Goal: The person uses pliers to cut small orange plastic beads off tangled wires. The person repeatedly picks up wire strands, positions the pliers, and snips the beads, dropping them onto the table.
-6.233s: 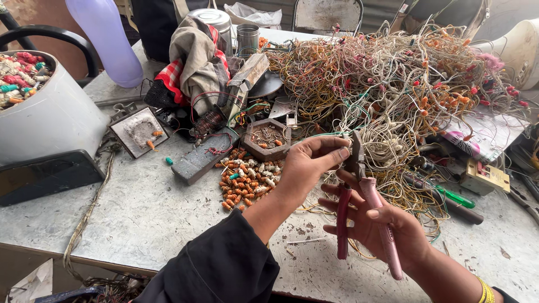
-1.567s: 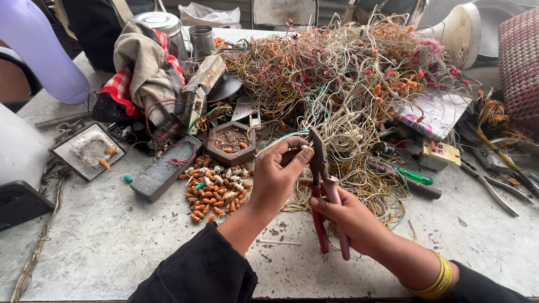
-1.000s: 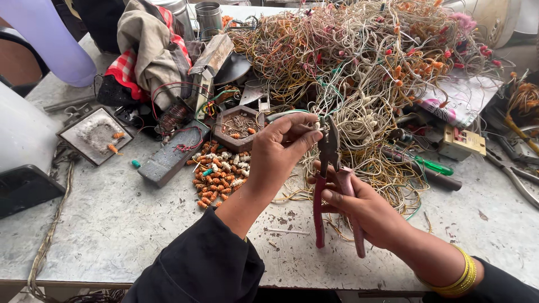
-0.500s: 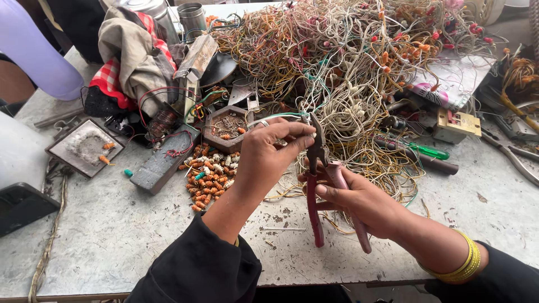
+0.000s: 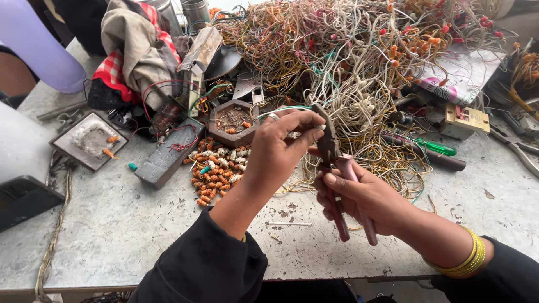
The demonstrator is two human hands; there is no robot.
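Observation:
My right hand (image 5: 359, 196) grips pink-handled pliers (image 5: 337, 179), handles squeezed together and jaws pointing up. My left hand (image 5: 281, 148) pinches a small wire end with a pale cap right at the plier jaws, over the near edge of the wire heap. A thin green and white wire (image 5: 283, 109) runs from my left fingers back into the big tangle of wires (image 5: 359, 62). Below and left of my left hand lies a pile of small orange and white caps (image 5: 216, 171) on the worn metal table (image 5: 112, 224).
A hexagonal wooden dish (image 5: 233, 122) sits behind the caps, a grey block (image 5: 165, 157) to their left, a square tray (image 5: 90, 139) farther left. A green-handled screwdriver (image 5: 429, 147) and a beige switch box (image 5: 465, 120) lie right. Cloth bundle (image 5: 137, 47) and purple bottle (image 5: 39, 45) stand behind.
The plier handles have closed together in my right hand. Both hands stay at the edge of the wire heap; the view has shifted slightly.

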